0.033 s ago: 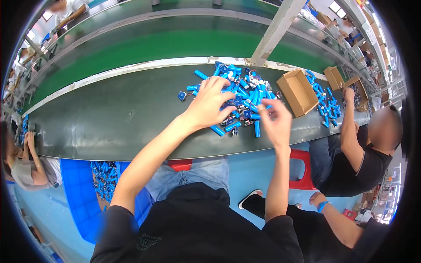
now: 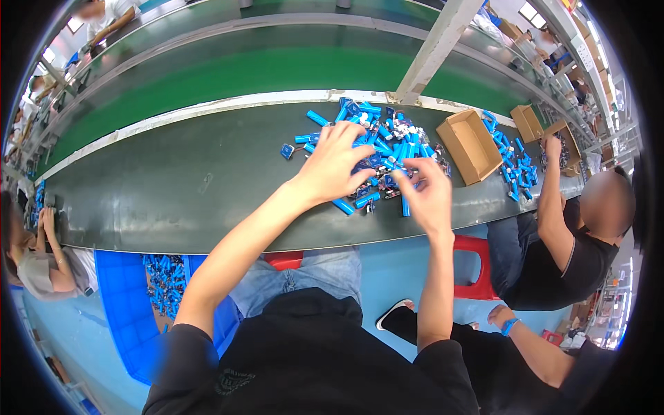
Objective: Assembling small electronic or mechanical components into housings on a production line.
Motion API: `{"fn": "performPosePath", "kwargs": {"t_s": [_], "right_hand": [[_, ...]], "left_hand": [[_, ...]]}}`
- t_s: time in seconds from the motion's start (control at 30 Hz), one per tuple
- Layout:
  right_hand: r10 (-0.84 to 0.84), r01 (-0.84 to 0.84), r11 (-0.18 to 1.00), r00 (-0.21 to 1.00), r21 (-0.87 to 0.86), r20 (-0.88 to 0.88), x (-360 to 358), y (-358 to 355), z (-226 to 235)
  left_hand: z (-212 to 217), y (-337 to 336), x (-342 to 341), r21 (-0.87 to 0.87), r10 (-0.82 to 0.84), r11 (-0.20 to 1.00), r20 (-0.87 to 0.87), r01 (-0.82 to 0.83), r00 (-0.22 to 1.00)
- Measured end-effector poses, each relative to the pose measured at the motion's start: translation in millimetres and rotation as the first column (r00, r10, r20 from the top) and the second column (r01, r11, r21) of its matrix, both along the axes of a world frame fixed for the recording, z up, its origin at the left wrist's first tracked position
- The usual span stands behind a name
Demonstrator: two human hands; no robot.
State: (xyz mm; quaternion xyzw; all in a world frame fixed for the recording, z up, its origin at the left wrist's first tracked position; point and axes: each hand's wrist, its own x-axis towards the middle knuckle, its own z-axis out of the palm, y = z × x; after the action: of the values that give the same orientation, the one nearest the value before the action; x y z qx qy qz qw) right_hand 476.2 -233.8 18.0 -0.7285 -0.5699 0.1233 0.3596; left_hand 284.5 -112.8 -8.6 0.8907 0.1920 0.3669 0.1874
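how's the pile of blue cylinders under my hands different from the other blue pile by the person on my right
The pile under the hands is larger and denser, with white and dark bits mixed in; the pile by the co-worker is smaller and looser. The left hand and right hand work the first; the co-worker's hand reaches beside the second. A cardboard box separates them. Both lie on the dark belt.

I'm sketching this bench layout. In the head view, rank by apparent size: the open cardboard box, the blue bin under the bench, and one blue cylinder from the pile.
1. Blue bin, though nearer the camera.
2. Cardboard box.
3. Blue cylinder.
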Motion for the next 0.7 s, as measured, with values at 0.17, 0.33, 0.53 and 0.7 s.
{"fn": "performPosePath", "kwargs": {"t_s": [0.17, 0.33, 0.53, 0.7], "right_hand": [[0.052, -0.046, 0.998, 0.989, -0.047, 0.136, -13, 6, -9], [0.029, 0.032, 0.971, 0.968, 0.238, -0.248, 4, 1, 12], [0.045, 0.082, 0.96, 0.9, 0.269, -0.434, 23, -4, 32], [0.025, 0.107, 0.954, 0.903, 0.28, -0.43, 40, 4, 33]], "left_hand": [[-16, 1, 21, 0.144, 0.078, 0.987, -0.094, -0.064, 0.993], [7, 2, 24, -0.093, 0.056, 0.994, 0.063, -0.05, 0.996], [41, 13, 22, -0.22, -0.025, 0.973, 0.213, 0.073, 0.977], [64, 18, 29, -0.445, -0.085, 0.883, 0.166, 0.151, 0.983]]}}
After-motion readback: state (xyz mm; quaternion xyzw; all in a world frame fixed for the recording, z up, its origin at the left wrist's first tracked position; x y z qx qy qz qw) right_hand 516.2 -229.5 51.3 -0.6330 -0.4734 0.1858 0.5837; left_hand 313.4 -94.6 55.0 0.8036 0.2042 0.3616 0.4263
